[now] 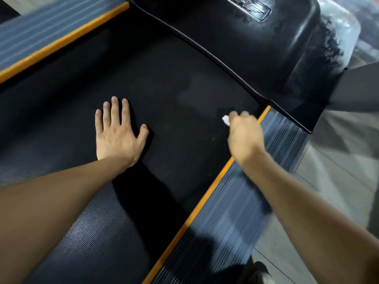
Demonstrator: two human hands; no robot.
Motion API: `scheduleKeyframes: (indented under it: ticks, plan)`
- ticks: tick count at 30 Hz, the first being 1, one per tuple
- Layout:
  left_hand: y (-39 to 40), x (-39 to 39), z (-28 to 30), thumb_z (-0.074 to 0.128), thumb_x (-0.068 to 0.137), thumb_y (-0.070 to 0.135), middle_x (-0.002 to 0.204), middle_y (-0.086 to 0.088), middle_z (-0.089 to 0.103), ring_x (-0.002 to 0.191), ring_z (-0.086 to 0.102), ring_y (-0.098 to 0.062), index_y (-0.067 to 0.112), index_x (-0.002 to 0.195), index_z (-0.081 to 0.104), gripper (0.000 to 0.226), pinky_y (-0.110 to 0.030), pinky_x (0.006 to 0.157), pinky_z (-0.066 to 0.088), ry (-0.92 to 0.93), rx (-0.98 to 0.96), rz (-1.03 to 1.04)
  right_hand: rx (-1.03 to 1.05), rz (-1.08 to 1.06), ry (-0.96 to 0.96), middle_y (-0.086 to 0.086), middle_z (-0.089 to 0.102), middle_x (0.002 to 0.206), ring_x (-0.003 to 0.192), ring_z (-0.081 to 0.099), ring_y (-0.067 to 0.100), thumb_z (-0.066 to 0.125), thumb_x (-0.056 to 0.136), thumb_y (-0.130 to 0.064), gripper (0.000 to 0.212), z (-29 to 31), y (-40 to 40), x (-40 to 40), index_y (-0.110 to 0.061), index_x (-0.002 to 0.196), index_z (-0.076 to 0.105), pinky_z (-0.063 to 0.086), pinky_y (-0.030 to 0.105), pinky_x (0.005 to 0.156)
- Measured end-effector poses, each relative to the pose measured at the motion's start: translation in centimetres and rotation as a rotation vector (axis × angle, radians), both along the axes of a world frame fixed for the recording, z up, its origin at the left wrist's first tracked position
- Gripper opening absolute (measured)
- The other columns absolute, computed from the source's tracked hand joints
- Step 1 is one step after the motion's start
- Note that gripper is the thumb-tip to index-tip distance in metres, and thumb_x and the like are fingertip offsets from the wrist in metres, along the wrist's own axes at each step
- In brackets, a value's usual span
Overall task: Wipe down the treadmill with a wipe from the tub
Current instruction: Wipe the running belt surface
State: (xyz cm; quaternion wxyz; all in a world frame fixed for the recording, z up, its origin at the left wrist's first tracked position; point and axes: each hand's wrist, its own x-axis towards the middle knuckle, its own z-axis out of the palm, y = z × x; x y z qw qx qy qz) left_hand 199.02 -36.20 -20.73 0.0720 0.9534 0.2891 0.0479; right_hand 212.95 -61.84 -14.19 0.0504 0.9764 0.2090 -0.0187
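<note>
Currently, item one: treadmill [164, 83], filling most of the view beneath you. Belt black, finely textured, with a faint paler smear near its front right corner. Side rails grey and ribbed, each edged toward the belt by an orange strip; right rail [246, 193] runs under your forearm, left rail [41, 37] sits at upper left. Motor hood [235, 33] glossy black, streaked and mottled, with an embossed badge.

Item two: wipe [225, 120], white, only a small crumpled corner showing, at the belt's front right corner beside the orange strip.

Your right hand [245, 133] has its fingers curled round the wipe, knuckles up, slightly blurred.

Your left hand [119, 132] lies flat on the belt, fingers straight and spread, palm down, well apart from the right.
</note>
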Motion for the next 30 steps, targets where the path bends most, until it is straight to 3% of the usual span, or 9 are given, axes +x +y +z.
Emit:
scheduleKeyframes:
  ticks: [2, 4, 6, 10, 13, 18, 24, 27, 30]
  plan:
    - [0.0, 0.0, 0.0, 0.03, 0.1, 0.059, 0.171, -0.011, 0.004, 0.157, -0.001, -0.027, 0.014, 0.163, 0.008, 0.08, -0.045, 0.128, -0.002, 0.001, -0.011, -0.005, -0.037, 0.079, -0.047, 0.014, 0.064, 0.096, 0.086, 0.063, 0.027, 0.072, 0.083, -0.004, 0.029, -0.4, 0.7, -3.2, -0.011, 0.108, 0.059, 0.05, 0.033, 0.072]
    - [0.1, -0.1, 0.1, 0.031, 0.1, 0.059, 0.17, -0.011, 0.004, 0.157, -0.001, -0.027, 0.014, 0.163, 0.009, 0.08, -0.046, 0.128, -0.002, -0.006, -0.032, -0.011, 0.033, 0.11, 0.002, 0.01, 0.062, 0.075, 0.065, 0.061, 0.026, 0.089, 0.066, -0.007, 0.033, -0.6, 1.3, -5.9, -0.014, 0.087, 0.065, 0.05, 0.03, 0.058]
    - [0.2, -0.3, 0.4, 0.032, 0.1, 0.058, 0.17, -0.012, 0.004, 0.157, -0.001, -0.028, 0.013, 0.163, 0.009, 0.081, -0.046, 0.128, -0.002, -0.006, -0.054, -0.028, 0.096, 0.181, 0.07, 0.008, 0.06, 0.069, 0.06, 0.059, 0.026, 0.093, 0.058, -0.007, 0.037, -0.1, 1.6, -8.0, -0.014, 0.081, 0.066, 0.051, 0.03, 0.054]
    - [2.3, -1.2, 1.4, 0.027, 0.096, 0.059, 0.17, -0.012, 0.007, 0.157, 0.003, -0.029, 0.014, 0.163, 0.014, 0.081, -0.044, 0.128, 0.0, 0.022, -0.13, -0.145, 0.139, 0.22, 0.183, 0.013, 0.062, 0.09, 0.086, 0.063, 0.036, 0.065, 0.086, -0.004, 0.012, 1.1, 2.1, -7.6, -0.012, 0.095, 0.063, 0.05, 0.039, 0.074]
    - [5.9, -3.5, 1.7, 0.022, 0.092, 0.058, 0.169, -0.011, 0.017, 0.156, 0.014, -0.03, 0.021, 0.161, 0.026, 0.078, -0.043, 0.127, 0.009, 0.029, -0.099, -0.228, 0.279, 0.168, 0.149, 0.009, 0.062, 0.096, 0.092, 0.06, 0.032, 0.054, 0.093, -0.005, 0.019, 1.3, 3.3, -5.4, -0.014, 0.104, 0.066, 0.047, 0.04, 0.078]
    - [14.4, -8.3, 1.8, 0.022, 0.092, 0.058, 0.167, -0.01, 0.023, 0.154, 0.02, -0.032, 0.031, 0.159, 0.029, 0.073, -0.049, 0.125, 0.012, 0.069, -0.038, -0.034, 0.515, 0.361, 0.073, -0.01, 0.062, 0.093, 0.083, 0.055, 0.022, 0.057, 0.09, 0.005, 0.03, 0.2, 11.3, -4.2, -0.02, 0.101, 0.071, 0.053, 0.04, 0.069]
    - [17.4, -10.8, 0.9, 0.023, 0.097, 0.058, 0.171, 0.003, 0.012, 0.158, 0.004, -0.02, 0.04, 0.161, 0.014, 0.068, -0.044, 0.128, 0.003, 0.069, -0.031, -0.034, 0.5, 0.496, 0.051, 0.005, 0.063, 0.097, 0.089, 0.057, 0.026, 0.055, 0.093, 0.004, 0.031, -0.6, 23.5, -0.4, -0.016, 0.113, 0.067, 0.047, 0.037, 0.078]
    - [17.4, -10.8, 0.9, 0.025, 0.097, 0.057, 0.171, 0.005, 0.011, 0.158, 0.001, -0.018, 0.039, 0.161, 0.014, 0.068, -0.044, 0.128, 0.002, 0.065, -0.045, -0.032, 0.552, 0.656, 0.049, 0.004, 0.067, 0.102, 0.093, 0.06, 0.028, 0.051, 0.092, -0.002, 0.03, -0.3, 29.0, 1.6, -0.017, 0.106, 0.073, 0.049, 0.042, 0.084]
    - [17.5, -10.8, 0.8, 0.024, 0.097, 0.058, 0.171, 0.006, 0.007, 0.158, -0.003, -0.016, 0.04, 0.162, 0.01, 0.068, -0.044, 0.128, 0.002, 0.078, -0.043, -0.027, 0.688, 0.713, -0.064, -0.001, 0.071, 0.104, 0.094, 0.062, 0.025, 0.049, 0.083, -0.001, 0.036, 0.3, 33.8, 3.9, -0.018, 0.098, 0.077, 0.047, 0.031, 0.086]
